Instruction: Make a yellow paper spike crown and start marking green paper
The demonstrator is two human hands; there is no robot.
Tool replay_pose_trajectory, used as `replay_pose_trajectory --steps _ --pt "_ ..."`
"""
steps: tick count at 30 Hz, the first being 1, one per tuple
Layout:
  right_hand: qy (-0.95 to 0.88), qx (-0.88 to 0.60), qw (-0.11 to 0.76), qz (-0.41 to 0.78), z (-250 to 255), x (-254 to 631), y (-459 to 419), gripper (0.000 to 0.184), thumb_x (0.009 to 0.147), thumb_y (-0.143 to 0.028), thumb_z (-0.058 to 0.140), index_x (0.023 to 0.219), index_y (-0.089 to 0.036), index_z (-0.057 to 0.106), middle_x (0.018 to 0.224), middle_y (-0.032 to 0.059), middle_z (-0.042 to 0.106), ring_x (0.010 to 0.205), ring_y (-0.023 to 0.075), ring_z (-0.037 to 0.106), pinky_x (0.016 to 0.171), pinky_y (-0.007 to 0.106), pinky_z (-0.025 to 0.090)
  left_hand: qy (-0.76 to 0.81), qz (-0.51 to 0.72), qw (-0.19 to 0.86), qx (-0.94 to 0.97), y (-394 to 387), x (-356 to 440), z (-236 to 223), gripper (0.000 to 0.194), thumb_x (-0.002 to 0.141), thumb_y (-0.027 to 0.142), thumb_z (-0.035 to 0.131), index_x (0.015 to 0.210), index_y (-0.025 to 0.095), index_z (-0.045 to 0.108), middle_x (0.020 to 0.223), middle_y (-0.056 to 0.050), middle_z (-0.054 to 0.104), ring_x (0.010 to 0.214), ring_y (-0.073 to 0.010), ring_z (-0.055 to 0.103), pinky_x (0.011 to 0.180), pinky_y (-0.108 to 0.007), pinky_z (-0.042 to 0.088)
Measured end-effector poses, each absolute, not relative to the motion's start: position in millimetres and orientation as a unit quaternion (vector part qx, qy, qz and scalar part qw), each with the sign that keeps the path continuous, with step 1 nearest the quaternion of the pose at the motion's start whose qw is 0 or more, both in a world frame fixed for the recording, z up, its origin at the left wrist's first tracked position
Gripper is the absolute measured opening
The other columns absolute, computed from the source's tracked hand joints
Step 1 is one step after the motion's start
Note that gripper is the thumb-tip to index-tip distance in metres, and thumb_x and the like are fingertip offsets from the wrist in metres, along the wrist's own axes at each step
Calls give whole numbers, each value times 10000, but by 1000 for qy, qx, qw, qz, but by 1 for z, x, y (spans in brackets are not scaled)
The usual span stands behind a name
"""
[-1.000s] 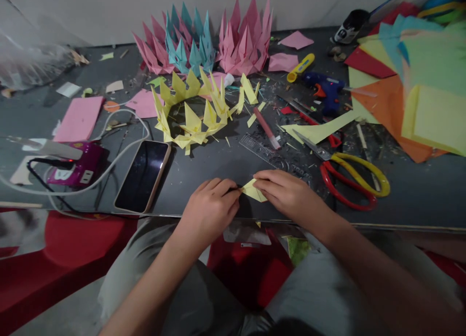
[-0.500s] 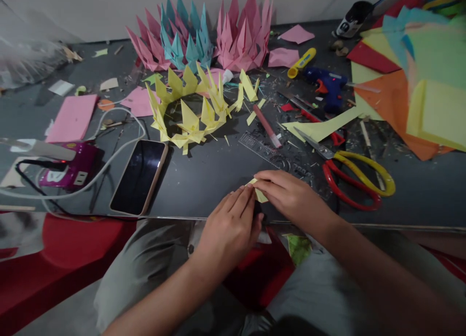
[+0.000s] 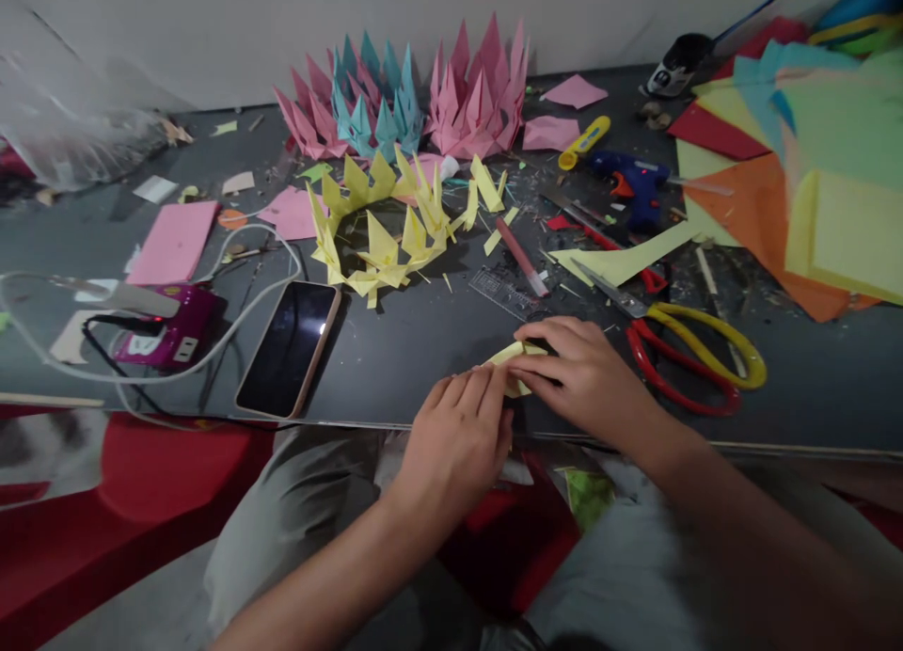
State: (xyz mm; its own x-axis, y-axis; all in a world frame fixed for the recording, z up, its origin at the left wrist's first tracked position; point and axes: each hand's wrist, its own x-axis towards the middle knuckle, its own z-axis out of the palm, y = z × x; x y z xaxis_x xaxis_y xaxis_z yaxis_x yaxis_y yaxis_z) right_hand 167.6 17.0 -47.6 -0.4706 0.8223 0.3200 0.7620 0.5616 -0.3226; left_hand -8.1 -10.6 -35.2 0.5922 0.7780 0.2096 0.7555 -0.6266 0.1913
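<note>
My left hand (image 3: 457, 435) and my right hand (image 3: 582, 373) meet at the near edge of the dark table (image 3: 402, 341), both pinching a small folded piece of yellow paper (image 3: 514, 355). Only a corner of that paper shows between the fingers. Beyond it lies a ring of joined yellow paper spikes (image 3: 385, 223). Farther back stand pink spiked paper crowns (image 3: 480, 96) and a teal one (image 3: 373, 105).
Scissors with red and yellow handles (image 3: 688, 355) lie right of my right hand. A phone (image 3: 291, 345) lies to the left, beside a purple charger (image 3: 166, 336) with cables. A blue glue gun (image 3: 631, 176), a clear ruler (image 3: 504, 293) and stacked coloured sheets (image 3: 811, 152) are farther right.
My left hand slid right and down off the table edge, its fingers now under the yellow piece. My right hand curled over the paper. The view shifted slightly.
</note>
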Motion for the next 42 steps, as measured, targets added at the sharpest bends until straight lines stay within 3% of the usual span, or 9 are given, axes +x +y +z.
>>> replay_pose_trajectory --steps 4,7,11,20,24,29,34,39,42 --pt "-840 -464 259 109 -47 173 17 185 843 -195 510 834 -223 693 1012 75 610 953 206 533 806 379 422 443 106 27 890 -10 -3 -36 329 859 183 414 1152 71 514 1065 -112 620 934 -213 573 755 -352 484" --pt "-835 -466 278 98 -45 175 17 213 852 -221 489 933 -217 686 1100 102 589 1032 224 517 861 417 424 440 119 27 890 -10 -2 -38 307 854 186 407 1103 82 554 1141 -115 597 1081 -233 517 838 -361 460" --pt "-851 -471 221 73 -46 172 17 281 866 -260 463 1065 -253 660 1274 110 520 1178 287 440 905 490 394 437 138 44 887 -9 -4 -38 346 846 197 406 1138 86 555 1214 -97 580 1180 -249 460 945 -406 410" --pt "-803 -535 257 56 -56 169 20 260 827 -253 485 947 -264 715 1241 88 564 1190 301 440 894 522 419 442 110 136 880 -3 -19 -30 396 852 191 403 1237 181 497 1281 -49 531 1239 -236 414 1033 -525 301" --pt "-786 -547 283 54 -58 170 24 265 819 -232 480 917 -237 726 1195 101 596 1159 294 466 892 511 434 424 109 159 885 -5 -28 -34 461 850 144 384 1310 159 401 1301 -74 510 1275 -234 368 1023 -538 309" --pt "-789 -523 315 65 -51 171 23 243 825 -245 490 934 -218 705 1168 98 606 1131 263 496 897 486 439 413 192 139 879 -4 -37 -44 397 854 170 453 1250 169 467 1126 -96 636 1114 -224 531 933 -474 433" --pt "-862 -370 337 79 -44 170 14 296 798 -397 577 974 -169 648 1021 112 655 974 197 578 826 363 478 417 260 127 862 2 -38 -47 236 832 221 533 1052 163 597 1007 -85 672 926 -202 596 809 -384 518" --pt "-893 -336 296 45 -43 163 10 184 884 -205 462 949 -163 629 903 55 678 843 146 594 723 296 453 410 291 131 854 3 -28 -41 155 835 207 533 952 154 619 904 -66 684 818 -171 601 749 -326 531" --pt "-900 -331 280 51 -45 163 9 182 891 -188 448 880 -163 628 835 27 673 783 140 581 681 294 429 412 296 127 852 4 -25 -39 133 839 223 529 894 158 631 876 -62 690 778 -173 603 716 -327 532"
